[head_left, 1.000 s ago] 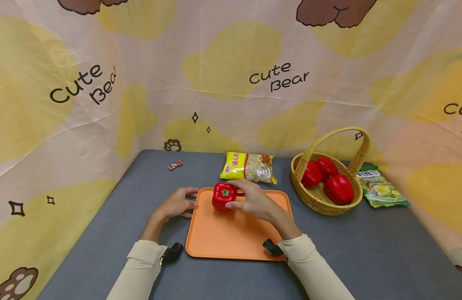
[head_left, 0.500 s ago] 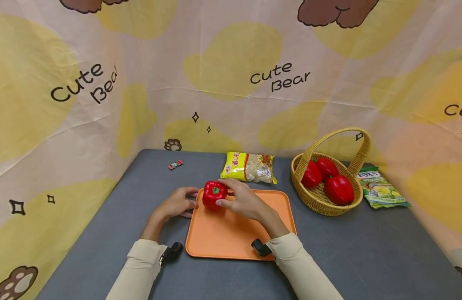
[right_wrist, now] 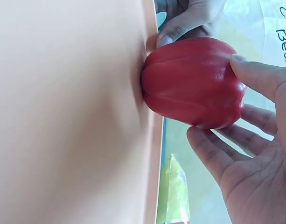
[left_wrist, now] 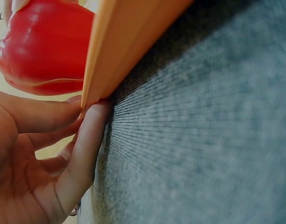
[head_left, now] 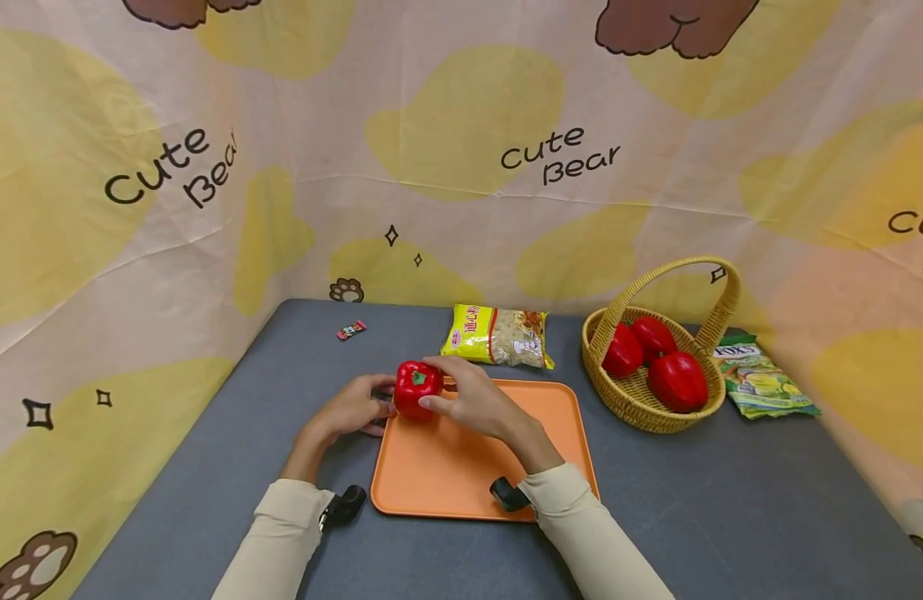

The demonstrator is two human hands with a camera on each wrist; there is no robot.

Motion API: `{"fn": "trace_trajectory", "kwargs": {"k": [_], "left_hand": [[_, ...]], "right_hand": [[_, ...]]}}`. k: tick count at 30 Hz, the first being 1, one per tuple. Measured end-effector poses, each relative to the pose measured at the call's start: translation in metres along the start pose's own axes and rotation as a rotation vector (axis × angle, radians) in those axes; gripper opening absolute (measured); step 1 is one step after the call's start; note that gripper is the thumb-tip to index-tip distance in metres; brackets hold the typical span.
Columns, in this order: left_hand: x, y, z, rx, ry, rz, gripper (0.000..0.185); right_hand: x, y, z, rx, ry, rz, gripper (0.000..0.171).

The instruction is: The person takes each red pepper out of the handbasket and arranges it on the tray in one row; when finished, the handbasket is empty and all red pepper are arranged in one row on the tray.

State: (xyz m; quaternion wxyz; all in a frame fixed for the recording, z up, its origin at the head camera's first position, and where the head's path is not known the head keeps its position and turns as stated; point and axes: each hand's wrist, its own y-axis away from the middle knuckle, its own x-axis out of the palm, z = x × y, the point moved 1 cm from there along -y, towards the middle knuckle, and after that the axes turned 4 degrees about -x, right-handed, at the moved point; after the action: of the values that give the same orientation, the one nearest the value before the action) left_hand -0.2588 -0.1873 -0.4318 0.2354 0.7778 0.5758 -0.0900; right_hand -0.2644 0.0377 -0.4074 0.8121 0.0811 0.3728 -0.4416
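My right hand (head_left: pixel 472 400) grips a red bell pepper (head_left: pixel 415 390) between thumb and fingers, at the far left corner of the orange tray (head_left: pixel 461 475). The pepper stands with its green stem end up; in the right wrist view the pepper (right_wrist: pixel 189 84) has its lower end at the tray surface. At the tray's left edge my left hand (head_left: pixel 351 407) pinches the rim. Its thumb and fingers (left_wrist: pixel 84 144) lie on either side of that rim in the left wrist view, close beside the pepper (left_wrist: pixel 47 46).
A wicker basket (head_left: pixel 630 408) with three red bell peppers stands right of the tray. Behind the tray lies a yellow bag of pasta (head_left: pixel 499 335). A green FOX'S packet (head_left: pixel 765 379) is right of the basket. A small wrapped candy (head_left: pixel 351 330) lies at the back left.
My right hand has carried the pepper leftward over the tray to its far left corner, near my left hand. The left hand and the tray have stayed in place.
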Motion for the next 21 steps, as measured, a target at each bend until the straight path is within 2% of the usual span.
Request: {"fn": "trace_trajectory", "kwargs": {"k": [11,21], "left_hand": [[-0.0002,-0.0021,0.0012,-0.014,-0.008,-0.008,0.052],[-0.0007,-0.0024,0.0028,-0.009,-0.001,-0.006,0.052]], "right_hand": [[0.0015,0.0002,-0.0001,0.000,-0.019,-0.003,0.069],[-0.0054,0.0080,0.0013,-0.025,0.037,-0.026,0.069]]}}
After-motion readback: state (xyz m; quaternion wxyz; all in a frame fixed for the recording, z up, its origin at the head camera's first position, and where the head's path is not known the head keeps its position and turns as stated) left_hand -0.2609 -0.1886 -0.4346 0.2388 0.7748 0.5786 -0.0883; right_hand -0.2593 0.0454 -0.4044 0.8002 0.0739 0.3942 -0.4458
